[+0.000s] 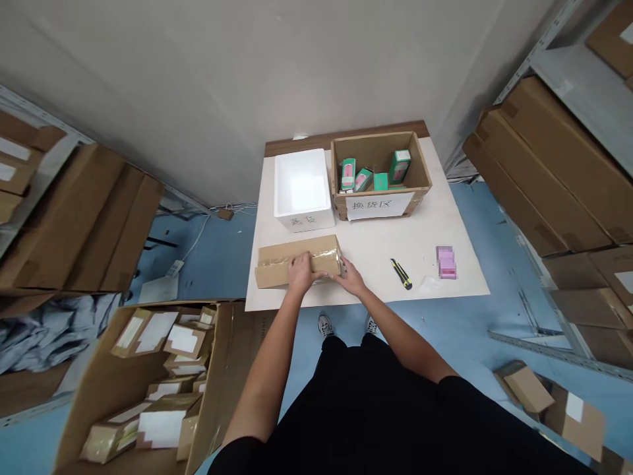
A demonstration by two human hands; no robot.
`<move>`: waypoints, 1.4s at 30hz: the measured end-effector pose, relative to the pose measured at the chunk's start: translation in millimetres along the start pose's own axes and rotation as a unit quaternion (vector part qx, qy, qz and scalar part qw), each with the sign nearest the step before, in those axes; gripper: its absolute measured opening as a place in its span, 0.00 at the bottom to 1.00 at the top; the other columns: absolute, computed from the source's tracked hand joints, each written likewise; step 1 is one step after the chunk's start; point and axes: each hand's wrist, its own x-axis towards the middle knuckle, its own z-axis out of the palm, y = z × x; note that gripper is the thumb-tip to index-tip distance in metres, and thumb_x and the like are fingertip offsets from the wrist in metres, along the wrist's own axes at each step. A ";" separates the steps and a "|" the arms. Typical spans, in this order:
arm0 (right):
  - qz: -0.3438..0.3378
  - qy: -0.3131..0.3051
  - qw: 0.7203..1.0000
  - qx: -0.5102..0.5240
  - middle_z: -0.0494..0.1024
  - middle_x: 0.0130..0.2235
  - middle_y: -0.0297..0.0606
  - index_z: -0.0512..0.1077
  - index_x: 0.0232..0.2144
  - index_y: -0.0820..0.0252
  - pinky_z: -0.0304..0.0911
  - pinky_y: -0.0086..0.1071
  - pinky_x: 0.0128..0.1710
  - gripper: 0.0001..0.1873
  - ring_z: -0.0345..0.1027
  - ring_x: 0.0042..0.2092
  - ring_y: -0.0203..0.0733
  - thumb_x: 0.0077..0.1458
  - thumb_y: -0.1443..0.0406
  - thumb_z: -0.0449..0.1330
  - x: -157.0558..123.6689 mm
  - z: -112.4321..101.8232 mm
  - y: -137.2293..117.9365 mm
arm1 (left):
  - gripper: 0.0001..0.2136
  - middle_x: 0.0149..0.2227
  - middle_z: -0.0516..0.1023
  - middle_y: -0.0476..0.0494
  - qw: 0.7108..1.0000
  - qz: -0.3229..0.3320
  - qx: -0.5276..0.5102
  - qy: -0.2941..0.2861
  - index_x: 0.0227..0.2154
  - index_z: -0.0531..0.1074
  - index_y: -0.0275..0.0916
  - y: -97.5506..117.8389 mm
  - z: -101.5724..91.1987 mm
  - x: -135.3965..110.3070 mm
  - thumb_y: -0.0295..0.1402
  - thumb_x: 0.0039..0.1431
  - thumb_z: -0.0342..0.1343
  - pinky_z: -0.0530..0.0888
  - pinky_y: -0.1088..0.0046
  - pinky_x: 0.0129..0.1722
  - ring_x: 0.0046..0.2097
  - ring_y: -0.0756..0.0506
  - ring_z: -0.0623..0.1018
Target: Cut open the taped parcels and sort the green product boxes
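Observation:
A long brown cardboard box (275,264) with shiny clear tape lies near the front edge of the white-covered table (366,241). My left hand (301,273) is closed on its near side, fingers over the taped top. At the box's right end, my right hand (351,277) grips the end face, its fingertips partly hidden. To the right lie a black and yellow box cutter (401,274), a scrap of clear plastic (429,284) and a small pink packet (446,262) that is blurred out.
Behind the box stand a white foam bin (304,221) and a labelled carton (422,188) holding several green and pink boxes. A large carton (225,356) of parcels is at the lower left. Shelves with long brown boxes (544,171) flank both sides.

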 end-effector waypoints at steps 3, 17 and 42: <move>0.007 -0.007 1.000 0.023 0.74 0.64 0.47 0.62 0.70 0.50 0.70 0.46 0.61 0.49 0.71 0.63 0.55 0.51 0.54 0.76 12.1 16.0 -17.0 | 0.32 0.68 0.71 0.32 0.999 0.028 -0.016 0.020 0.62 0.67 0.45 -11.5 -1.3 -7.5 0.46 0.58 0.69 0.55 0.51 0.74 0.72 0.30 0.65; 0.169 0.106 0.971 0.132 0.83 0.48 0.44 0.62 0.67 0.53 0.78 0.35 0.41 0.33 0.82 0.47 0.46 0.66 0.48 0.57 1.3 35.7 -68.2 | 0.22 0.53 0.78 0.32 0.994 0.099 0.003 0.043 0.64 0.71 0.47 -59.8 -12.1 -41.4 0.30 0.68 0.54 0.69 0.53 0.62 0.60 0.32 0.75; 0.112 0.204 0.947 0.221 0.81 0.42 0.36 0.69 0.50 0.58 0.75 0.33 0.38 0.30 0.77 0.42 0.44 0.40 0.68 0.66 85.3 14.8 -85.6 | 0.24 0.43 0.86 0.37 0.922 0.017 -0.317 -0.222 0.36 0.80 0.36 -200.3 -69.5 68.6 0.55 0.63 0.54 0.78 0.62 0.46 0.47 0.32 0.83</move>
